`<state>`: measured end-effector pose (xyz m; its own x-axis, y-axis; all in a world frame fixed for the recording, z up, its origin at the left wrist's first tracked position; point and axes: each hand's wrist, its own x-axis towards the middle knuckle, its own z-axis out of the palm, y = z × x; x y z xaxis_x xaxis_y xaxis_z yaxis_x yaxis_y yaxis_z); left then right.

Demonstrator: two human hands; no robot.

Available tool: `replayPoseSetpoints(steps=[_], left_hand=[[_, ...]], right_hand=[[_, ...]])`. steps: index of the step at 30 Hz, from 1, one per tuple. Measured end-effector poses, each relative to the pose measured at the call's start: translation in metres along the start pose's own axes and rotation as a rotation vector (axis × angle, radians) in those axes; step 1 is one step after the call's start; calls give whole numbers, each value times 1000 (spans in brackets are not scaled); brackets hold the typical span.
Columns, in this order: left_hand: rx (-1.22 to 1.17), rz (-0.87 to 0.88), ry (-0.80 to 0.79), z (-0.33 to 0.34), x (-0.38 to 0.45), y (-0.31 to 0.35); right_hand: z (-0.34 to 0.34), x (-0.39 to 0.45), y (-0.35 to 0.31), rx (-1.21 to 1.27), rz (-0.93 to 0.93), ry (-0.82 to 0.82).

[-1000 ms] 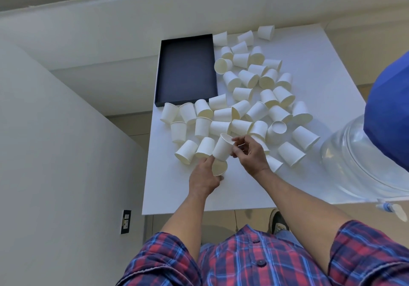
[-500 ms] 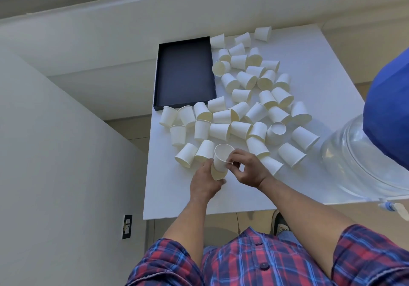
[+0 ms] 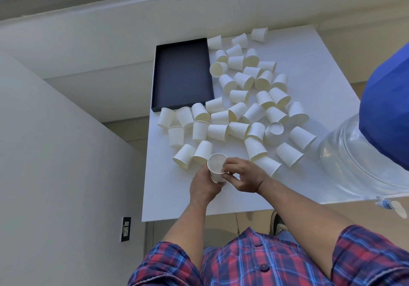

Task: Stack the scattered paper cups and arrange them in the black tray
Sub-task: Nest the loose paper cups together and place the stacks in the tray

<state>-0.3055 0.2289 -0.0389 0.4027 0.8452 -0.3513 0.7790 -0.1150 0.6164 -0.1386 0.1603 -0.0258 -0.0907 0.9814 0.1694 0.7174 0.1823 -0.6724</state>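
Observation:
Several white paper cups lie scattered on their sides across a white table. A black tray with nothing in it sits at the table's far left. Near the front edge, both hands hold a short nested stack of cups, mouth up. My left hand grips the stack from below and the left. My right hand pinches its rim from the right.
A large clear water jug with a blue top stands at the table's right front corner, its spout over the edge. A wall with an outlet runs along the left. Two cups lie just beyond the hands.
The cup in my right hand has turned upright and slid down into the one in my left hand. Both hands drew back toward the front edge.

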Motion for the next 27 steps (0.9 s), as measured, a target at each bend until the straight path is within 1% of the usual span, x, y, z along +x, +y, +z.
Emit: replayPoseSetpoints(steps=[2,3,6,8,10,12,14,17,19,21,24,27], left_hand=[[-15,-2,1,0,0,-1],[-23,-5,0,0,0,-2],[-31,7,2,1,2,0],[-33,17,6,3,2,2],[-50,17,2,5,2,4],[-126,-10,-11,6,2,7],[-309,-68,-40,6,4,13],[-549,-158,-137,2,9,21],[-690,-205,-206,-2,10,24],[-747,-234,-250,-6,10,27],[-778,-238,-351,-7,10,32],[-789,-249,-404,-10,12,31]], right_hand=[[3,-1,4,23,81,-35],[5,-1,6,30,126,-82],[8,-3,11,-43,218,-189],[8,-3,12,-85,270,-228],[5,-1,13,-15,364,-234],[0,0,11,231,521,-144],[-5,3,10,472,648,-4],[-8,8,13,580,759,127],[-9,10,11,642,816,141],[-6,12,10,722,832,100],[-2,15,10,817,868,-29],[-2,15,14,780,901,-116]])
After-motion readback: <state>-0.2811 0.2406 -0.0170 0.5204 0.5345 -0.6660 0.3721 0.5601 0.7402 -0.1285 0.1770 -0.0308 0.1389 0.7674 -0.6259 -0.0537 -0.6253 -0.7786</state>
